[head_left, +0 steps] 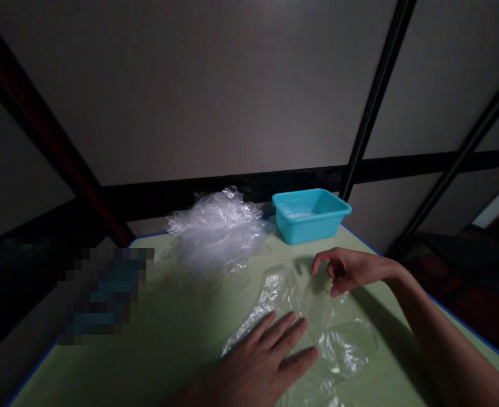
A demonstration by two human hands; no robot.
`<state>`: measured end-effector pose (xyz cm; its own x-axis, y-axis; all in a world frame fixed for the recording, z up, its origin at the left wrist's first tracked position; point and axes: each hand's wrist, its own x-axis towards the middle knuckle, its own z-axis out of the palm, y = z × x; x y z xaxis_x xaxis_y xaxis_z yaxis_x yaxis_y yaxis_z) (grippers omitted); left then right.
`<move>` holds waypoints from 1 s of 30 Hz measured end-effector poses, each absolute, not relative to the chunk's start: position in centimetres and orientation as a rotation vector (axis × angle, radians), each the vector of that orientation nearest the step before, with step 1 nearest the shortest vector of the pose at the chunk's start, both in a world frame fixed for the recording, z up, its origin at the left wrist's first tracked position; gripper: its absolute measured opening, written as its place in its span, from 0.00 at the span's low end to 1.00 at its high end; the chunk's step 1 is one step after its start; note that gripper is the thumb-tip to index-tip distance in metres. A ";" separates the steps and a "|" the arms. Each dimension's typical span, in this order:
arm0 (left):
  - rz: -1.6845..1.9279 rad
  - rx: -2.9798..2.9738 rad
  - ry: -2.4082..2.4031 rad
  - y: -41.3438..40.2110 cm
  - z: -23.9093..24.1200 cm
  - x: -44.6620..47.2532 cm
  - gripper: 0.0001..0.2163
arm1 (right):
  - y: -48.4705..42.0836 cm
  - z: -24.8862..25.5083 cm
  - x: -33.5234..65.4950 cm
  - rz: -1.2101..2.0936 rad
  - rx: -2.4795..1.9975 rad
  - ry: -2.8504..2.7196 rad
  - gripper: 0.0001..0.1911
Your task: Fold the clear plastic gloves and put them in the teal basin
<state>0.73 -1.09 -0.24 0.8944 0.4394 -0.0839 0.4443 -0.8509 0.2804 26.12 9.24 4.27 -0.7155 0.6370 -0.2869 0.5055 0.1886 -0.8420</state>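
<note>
A crinkled piece of thin clear plastic [342, 350] lies spread on the pale green table; whether it is a bag or a glove I cannot tell. My left hand [270, 356] rests flat on its left part, fingers stretched out and spread. Over its upper right side hovers my right hand [345, 268], with the index finger hooked and the thumb apart from it. Nothing shows between those fingers, and the other fingers curl toward the palm. Further back sits a heaped pile of similar clear plastic [219, 226].
A turquoise plastic basin [311, 226] stands at the table's back right, something pale or clear inside it. The table [147, 350] has a blue edge and stands against dark-framed panels [232, 85]. A pixelated patch covers something at the left edge.
</note>
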 end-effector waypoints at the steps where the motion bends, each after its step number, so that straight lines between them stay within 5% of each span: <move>1: -0.021 2.768 0.659 -1.1 -0.2 0.7 0.29 | 9.4 4.3 26.6 1.498 -1.180 -2.325 0.22; 8: -0.110 2.650 0.662 -1.4 3.5 0.8 0.25 | 10.8 2.6 25.5 0.732 -1.283 -2.222 0.08; 12: -0.028 2.521 0.758 -1.4 5.1 0.9 0.25 | 9.6 1.7 21.5 0.957 -0.933 -2.171 0.08; 19: 0.343 2.270 1.230 -1.4 1.6 1.1 0.22 | 9.1 0.9 20.3 0.802 -1.025 -2.100 0.09; 30: 0.187 2.588 1.218 -1.4 -0.4 0.6 0.25 | 9.1 0.3 20.0 0.503 -1.088 -2.372 0.13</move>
<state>0.58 -1.38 -0.39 0.6374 0.7706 0.0000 0.7350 -0.6080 0.3003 19.97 9.07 0.27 -0.5692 0.7770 0.2690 0.6007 0.6164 -0.5092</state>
